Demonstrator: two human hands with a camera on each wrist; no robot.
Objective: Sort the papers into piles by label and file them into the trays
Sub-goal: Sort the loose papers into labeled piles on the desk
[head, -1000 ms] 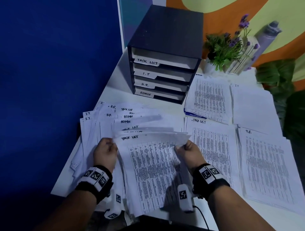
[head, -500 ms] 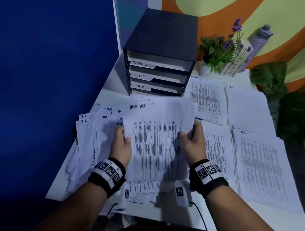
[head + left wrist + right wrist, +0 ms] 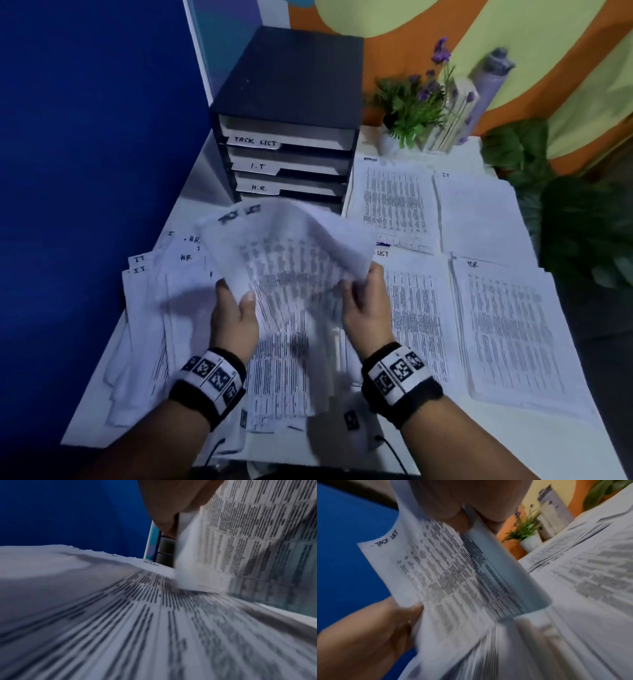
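Note:
Both hands hold up a bundle of printed sheets labelled TASK LIST (image 3: 291, 260) above the table, its top bending back. My left hand (image 3: 236, 308) grips the bundle's left edge, thumb on the front; my right hand (image 3: 368, 301) pinches the right edge. In the right wrist view the bundle (image 3: 447, 577) shows its label, with the left hand (image 3: 373, 635) below it. A fanned heap of unsorted papers (image 3: 161, 291) marked IT and HR lies at the left. The black tray unit (image 3: 291, 102) stands behind, with slots marked TASK LIST, I.T and H.R.
Four sorted piles lie at the right: ADMIN (image 3: 394, 195), IT (image 3: 479, 212), TASK LIST (image 3: 418, 308) and HR (image 3: 513, 325). A potted plant (image 3: 411, 106) and a grey bottle (image 3: 489, 82) stand behind them. A blue wall (image 3: 96, 137) runs along the left.
The TASK LIST bundle rose from the heap, stood upright between both hands, and now tilts and bends with motion blur. Both hands moved up and forward with it.

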